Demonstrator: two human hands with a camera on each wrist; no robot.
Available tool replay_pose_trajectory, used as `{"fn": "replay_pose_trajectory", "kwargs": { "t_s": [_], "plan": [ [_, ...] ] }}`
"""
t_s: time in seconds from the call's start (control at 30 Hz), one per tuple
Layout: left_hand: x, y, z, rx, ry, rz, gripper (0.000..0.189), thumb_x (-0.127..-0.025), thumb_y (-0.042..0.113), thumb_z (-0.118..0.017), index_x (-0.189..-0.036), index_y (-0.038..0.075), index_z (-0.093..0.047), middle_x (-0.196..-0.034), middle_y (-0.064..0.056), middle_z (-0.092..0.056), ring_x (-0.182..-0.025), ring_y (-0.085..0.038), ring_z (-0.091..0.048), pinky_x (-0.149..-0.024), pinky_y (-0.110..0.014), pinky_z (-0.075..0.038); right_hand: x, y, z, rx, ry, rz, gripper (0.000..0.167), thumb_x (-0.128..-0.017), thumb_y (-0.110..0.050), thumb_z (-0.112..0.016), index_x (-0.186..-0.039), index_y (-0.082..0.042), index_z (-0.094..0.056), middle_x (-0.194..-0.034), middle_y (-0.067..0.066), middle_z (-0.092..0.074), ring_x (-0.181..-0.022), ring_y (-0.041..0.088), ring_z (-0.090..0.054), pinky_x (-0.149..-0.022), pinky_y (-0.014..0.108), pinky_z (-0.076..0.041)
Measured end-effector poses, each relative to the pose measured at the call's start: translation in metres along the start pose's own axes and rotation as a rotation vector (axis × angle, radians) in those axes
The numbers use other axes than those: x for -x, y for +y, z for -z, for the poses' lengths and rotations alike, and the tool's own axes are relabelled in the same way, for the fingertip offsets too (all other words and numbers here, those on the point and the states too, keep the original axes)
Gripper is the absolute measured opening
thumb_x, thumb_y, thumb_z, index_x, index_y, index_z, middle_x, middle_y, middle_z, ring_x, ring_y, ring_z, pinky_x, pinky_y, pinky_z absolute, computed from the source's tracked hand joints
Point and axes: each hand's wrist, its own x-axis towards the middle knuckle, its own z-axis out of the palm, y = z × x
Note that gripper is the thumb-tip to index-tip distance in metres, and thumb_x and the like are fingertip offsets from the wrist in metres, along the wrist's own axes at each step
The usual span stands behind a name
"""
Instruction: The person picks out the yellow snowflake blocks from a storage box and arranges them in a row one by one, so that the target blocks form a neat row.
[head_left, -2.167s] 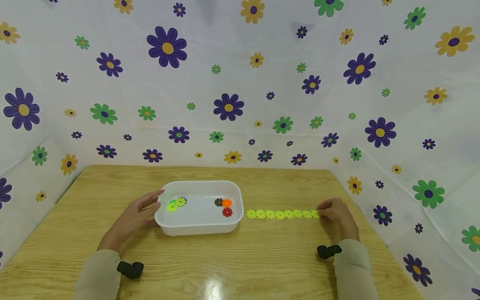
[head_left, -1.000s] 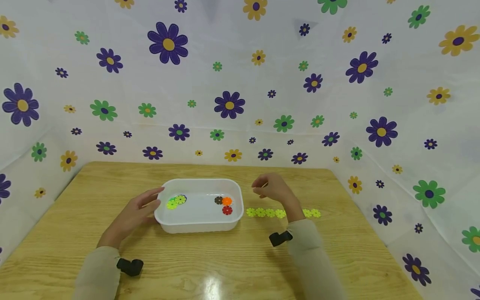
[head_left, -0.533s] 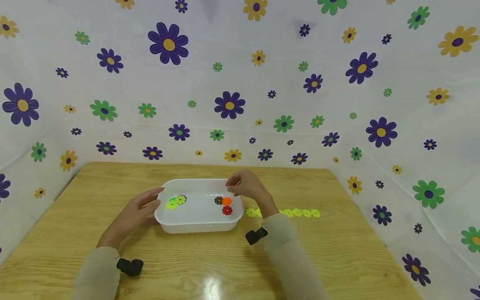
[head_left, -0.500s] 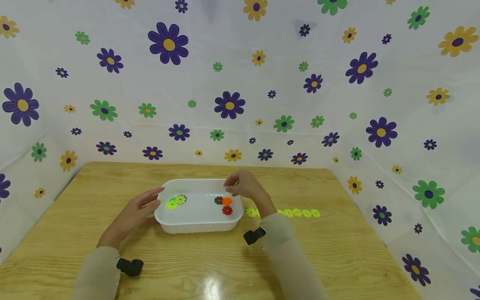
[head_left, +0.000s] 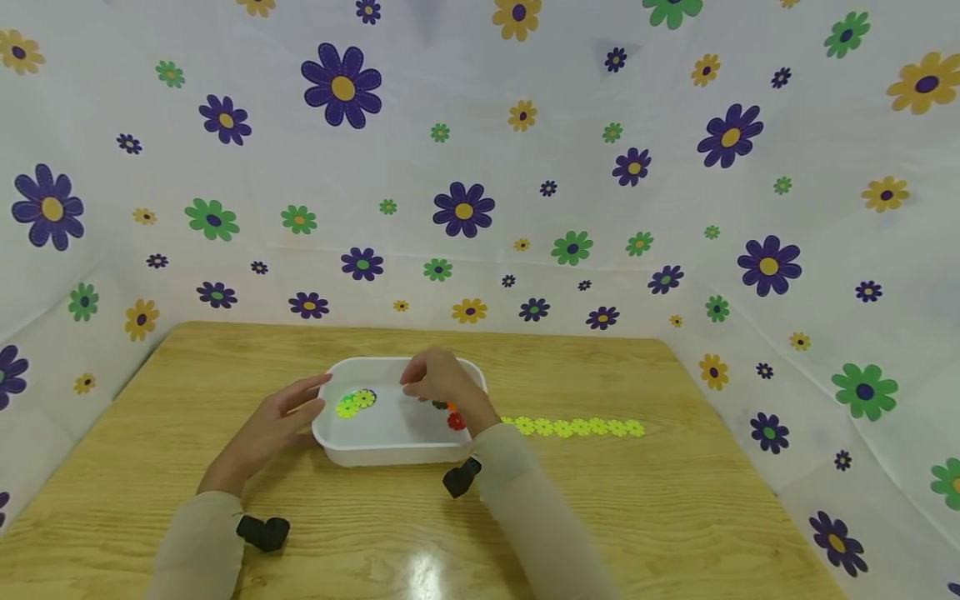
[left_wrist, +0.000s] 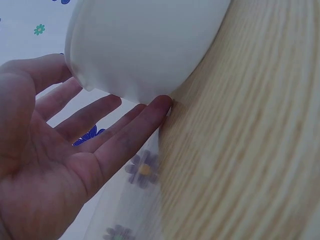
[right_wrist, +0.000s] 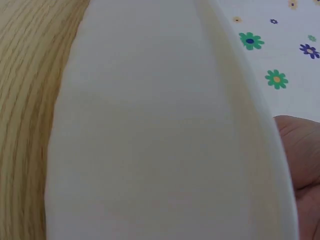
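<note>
A white plastic tub point(head_left: 397, 456) stands on the wooden table. Inside it, at the left, lie several yellow-green flower-shaped discs point(head_left: 348, 407); a red disc point(head_left: 456, 422) and parts of orange and dark ones show at the right. My left hand point(head_left: 273, 427) rests with extended fingers at the tub's left end; in the left wrist view fingertips point(left_wrist: 161, 102) touch its outer wall. Over the tub's inside, my right hand point(head_left: 441, 379) hovers, fingers loosely bent, nothing visible between them. The right wrist view shows mostly tub wall and part of that palm.
A straight row of linked yellow flower discs point(head_left: 562, 428) lies on the table right of the tub, its left end behind the right forearm. White cloth point(head_left: 405, 167) with printed flowers walls in the table at the back and sides. Black wrist cameras point(head_left: 262, 533) sit on both sleeves.
My right hand has let go of the row's right end and travelled left, over the tub's rim and above its inside. The left hand has stayed at the tub's left end.
</note>
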Motion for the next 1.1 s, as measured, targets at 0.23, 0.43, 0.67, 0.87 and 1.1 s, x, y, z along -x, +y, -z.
{"fn": "replay_pose_trajectory", "kwargs": {
  "t_s": [0.23, 0.43, 0.67, 0.87, 1.1],
  "plan": [
    [-0.001, -0.001, 0.001, 0.007, -0.011, -0.005, 0.061, -0.110, 0.037, -0.050, -0.163, 0.016, -0.030, -0.169, -0.027, -0.024, -0.148, -0.055, -0.035, -0.102, -0.053, -0.058, -0.015, -0.017, -0.023, 0.080, -0.033, 0.110, 0.010, -0.092, -0.009, -0.076, -0.102, -0.007, -0.078, -0.095, 0.004, -0.075, -0.081, 0.011, -0.060, -0.073, 0.017, -0.054],
    [-0.002, -0.001, 0.001, 0.020, -0.019, -0.006, 0.060, -0.110, 0.035, -0.049, -0.163, 0.016, -0.029, -0.169, -0.027, -0.023, -0.149, -0.055, -0.034, -0.100, -0.051, -0.059, -0.023, -0.028, -0.038, 0.146, -0.060, 0.189, 0.015, -0.092, -0.006, -0.076, -0.107, -0.006, -0.079, -0.104, 0.006, -0.079, -0.089, 0.012, -0.065, -0.082, 0.017, -0.055],
    [-0.001, 0.001, 0.002, 0.014, -0.021, -0.017, 0.061, -0.110, 0.035, -0.050, -0.163, 0.015, -0.029, -0.169, -0.027, -0.023, -0.149, -0.056, -0.033, -0.100, -0.051, -0.059, -0.026, -0.031, -0.051, 0.177, -0.053, 0.173, 0.020, -0.091, -0.004, -0.076, -0.111, -0.009, -0.078, -0.115, 0.005, -0.078, -0.105, 0.017, -0.067, -0.098, 0.026, -0.056],
    [0.001, 0.000, 0.002, 0.006, -0.013, -0.012, 0.060, -0.110, 0.035, -0.050, -0.163, 0.015, -0.030, -0.169, -0.026, -0.025, -0.149, -0.055, -0.034, -0.102, -0.053, -0.058, -0.026, -0.031, -0.057, 0.248, -0.043, 0.210, 0.022, -0.089, -0.002, -0.078, -0.109, -0.008, -0.079, -0.113, 0.004, -0.079, -0.105, 0.015, -0.068, -0.097, 0.022, -0.055],
    [0.001, 0.001, 0.002, -0.003, -0.012, -0.011, 0.060, -0.110, 0.036, -0.050, -0.163, 0.016, -0.030, -0.169, -0.026, -0.024, -0.149, -0.055, -0.033, -0.103, -0.055, -0.057, -0.025, -0.033, -0.059, 0.301, -0.054, 0.193, 0.019, -0.089, -0.005, -0.078, -0.107, -0.011, -0.080, -0.110, 0.001, -0.078, -0.096, 0.010, -0.065, -0.091, 0.019, -0.055]
  ]
}}
